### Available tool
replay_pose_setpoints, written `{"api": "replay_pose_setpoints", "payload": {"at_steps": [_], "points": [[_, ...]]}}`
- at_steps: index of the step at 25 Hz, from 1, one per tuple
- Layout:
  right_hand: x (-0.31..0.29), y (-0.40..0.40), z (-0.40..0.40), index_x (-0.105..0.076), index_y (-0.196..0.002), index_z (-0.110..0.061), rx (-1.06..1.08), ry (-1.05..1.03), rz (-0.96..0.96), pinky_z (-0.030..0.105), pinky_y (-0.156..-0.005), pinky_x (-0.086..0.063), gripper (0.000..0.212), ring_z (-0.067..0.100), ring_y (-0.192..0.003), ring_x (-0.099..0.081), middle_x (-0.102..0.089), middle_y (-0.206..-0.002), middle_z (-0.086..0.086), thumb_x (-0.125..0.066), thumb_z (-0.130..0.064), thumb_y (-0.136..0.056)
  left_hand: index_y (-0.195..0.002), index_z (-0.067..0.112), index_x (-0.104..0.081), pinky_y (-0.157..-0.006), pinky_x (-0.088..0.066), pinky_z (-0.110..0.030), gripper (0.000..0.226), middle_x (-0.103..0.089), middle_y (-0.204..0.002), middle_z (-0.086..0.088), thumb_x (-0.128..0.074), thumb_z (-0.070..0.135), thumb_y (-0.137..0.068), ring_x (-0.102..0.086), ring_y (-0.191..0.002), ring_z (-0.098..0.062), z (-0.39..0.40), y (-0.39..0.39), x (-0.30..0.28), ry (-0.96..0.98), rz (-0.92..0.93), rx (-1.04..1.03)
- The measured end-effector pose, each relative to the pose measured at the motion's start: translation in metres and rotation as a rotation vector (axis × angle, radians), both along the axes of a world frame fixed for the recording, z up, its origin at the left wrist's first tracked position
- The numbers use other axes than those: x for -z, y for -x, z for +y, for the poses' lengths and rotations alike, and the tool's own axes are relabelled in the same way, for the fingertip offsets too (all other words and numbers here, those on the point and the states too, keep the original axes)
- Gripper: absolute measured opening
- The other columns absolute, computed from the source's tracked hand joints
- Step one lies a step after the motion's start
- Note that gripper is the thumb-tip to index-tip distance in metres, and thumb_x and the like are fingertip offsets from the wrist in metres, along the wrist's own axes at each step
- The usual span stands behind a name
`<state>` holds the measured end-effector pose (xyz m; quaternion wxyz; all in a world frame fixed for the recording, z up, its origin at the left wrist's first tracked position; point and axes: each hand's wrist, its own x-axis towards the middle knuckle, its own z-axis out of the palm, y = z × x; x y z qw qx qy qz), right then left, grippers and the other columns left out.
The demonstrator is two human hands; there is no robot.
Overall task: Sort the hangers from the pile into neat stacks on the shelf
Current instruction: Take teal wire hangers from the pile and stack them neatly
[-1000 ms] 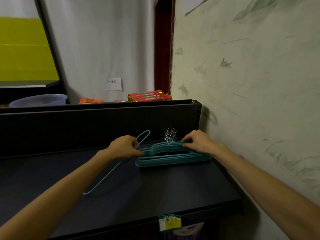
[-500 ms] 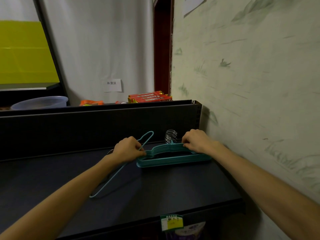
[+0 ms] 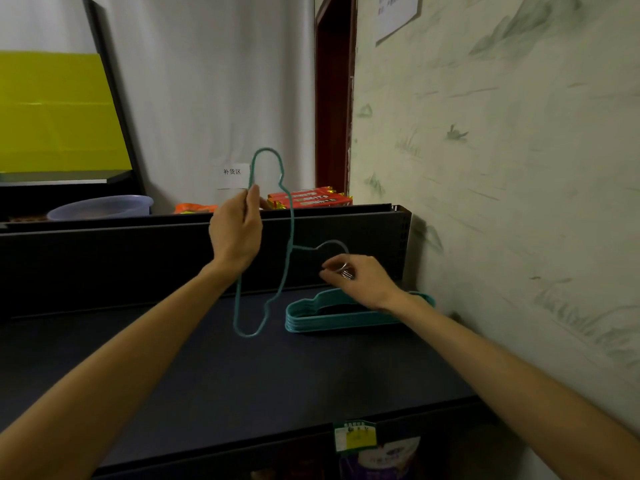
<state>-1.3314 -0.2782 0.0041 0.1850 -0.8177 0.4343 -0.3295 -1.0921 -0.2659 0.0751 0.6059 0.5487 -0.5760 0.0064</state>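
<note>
Now lifted clear of the shelf [image 3: 242,375] and turned on end, left of the hanger stack [image 3: 346,320]: one teal hanger [image 3: 289,258], pinched by left hand [image 3: 235,233]. Right hand [image 3: 360,278] curled around the stack's metal hooks [image 3: 346,271]. Probably next onto that stack.

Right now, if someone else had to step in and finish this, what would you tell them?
Left hand grips one teal hanger, held upright above the shelf.
Right hand pinches the metal hooks of the hanger stack.
Done: one neat teal stack lies by the wall.
Left: lay the held hanger on the stack, hooks lined up. No loose pile is in view.
</note>
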Motion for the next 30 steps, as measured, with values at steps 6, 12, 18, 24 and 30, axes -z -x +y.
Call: {"api": "replay_pose_setpoints", "payload": {"at_steps": [6,12,18,24,30], "points": [[0.0,-0.034,0.042,-0.045,-0.141,-0.012,-0.18,-0.437,-0.381,0.047,-0.099,-0.053,0.05,0.019,-0.104,-0.071,-0.075,-0.111,0.005,-0.063,-0.023,-0.096,-0.092,0.014,-0.071,-0.059,-0.052,-0.036,0.051,-0.062,-0.049,-0.001,-0.032,0.043,-0.109,-0.06,-0.048,-0.013,-0.009,0.038,0.02,-0.072,0.553,0.113],[0.0,-0.007,0.075,-0.06,-0.128,-0.011,-0.391,-0.763,-0.307,0.039,-0.091,-0.057,0.032,0.029,-0.1,-0.072,-0.075,-0.11,0.011,-0.055,-0.027,-0.101,-0.105,0.019,-0.063,-0.067,-0.044,-0.039,0.043,-0.071,-0.057,-0.007,-0.03,0.046,-0.104,-0.053,-0.047,-0.019,-0.033,0.051,0.076,-0.316,0.666,0.177],[0.027,-0.001,0.09,-0.054,-0.137,-0.021,-0.328,-0.638,-0.193,0.039,-0.087,-0.058,0.055,0.027,-0.089,-0.072,-0.075,-0.1,0.011,-0.077,-0.022,-0.087,-0.111,0.019,-0.059,-0.062,-0.053,-0.034,0.034,-0.072,-0.058,0.0,-0.031,0.038,-0.109,-0.059,-0.051,-0.015,-0.024,0.068,0.086,-0.438,0.575,0.138],[0.041,0.033,0.071,-0.061,-0.125,-0.015,-0.092,-0.251,-0.29,0.029,-0.055,-0.052,0.03,0.024,-0.064,-0.068,-0.074,-0.097,0.008,-0.044,-0.03,-0.105,-0.099,0.013,-0.067,-0.055,-0.044,-0.028,0.019,-0.075,-0.065,0.0,-0.051,0.023,-0.103,-0.062,-0.052,-0.011,-0.024,0.051,0.074,-0.519,0.6,0.203],[0.045,0.081,0.032,-0.063,-0.113,-0.012,0.218,-0.29,-0.662,0.023,-0.045,-0.047,0.029,0.018,-0.053,-0.063,-0.07,-0.08,0.013,-0.036,-0.021,-0.109,-0.097,0.006,-0.071,-0.055,-0.044,-0.026,0.012,-0.076,-0.081,-0.006,-0.064,0.015,-0.095,-0.063,-0.062,-0.011,-0.014,0.033,0.085,-0.6,0.662,0.249]]}}
